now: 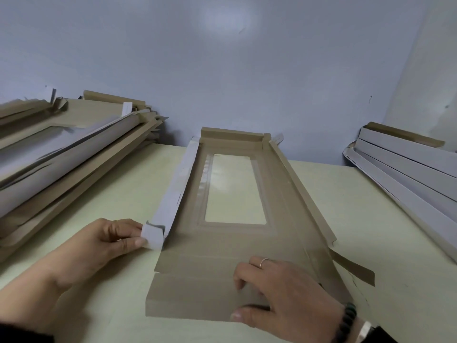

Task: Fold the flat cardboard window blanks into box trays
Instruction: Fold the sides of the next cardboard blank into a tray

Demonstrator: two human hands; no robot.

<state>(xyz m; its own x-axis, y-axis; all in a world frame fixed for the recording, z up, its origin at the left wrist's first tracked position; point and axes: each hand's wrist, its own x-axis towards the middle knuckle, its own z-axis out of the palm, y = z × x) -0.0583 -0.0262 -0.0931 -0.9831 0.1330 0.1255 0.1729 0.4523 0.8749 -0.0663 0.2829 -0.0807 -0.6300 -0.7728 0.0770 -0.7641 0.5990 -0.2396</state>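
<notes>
The stack of flat blanks runs off the frame's left edge; the folded trays are cut off at the right.

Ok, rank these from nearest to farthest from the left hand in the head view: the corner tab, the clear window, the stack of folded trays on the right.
From the left hand:
1. Corner tab: pinched in its grip, at the blank's near-left corner.
2. Clear window: middle of the blank, ahead and to the right.
3. Stack of folded trays: far right, against the wall.
</notes>
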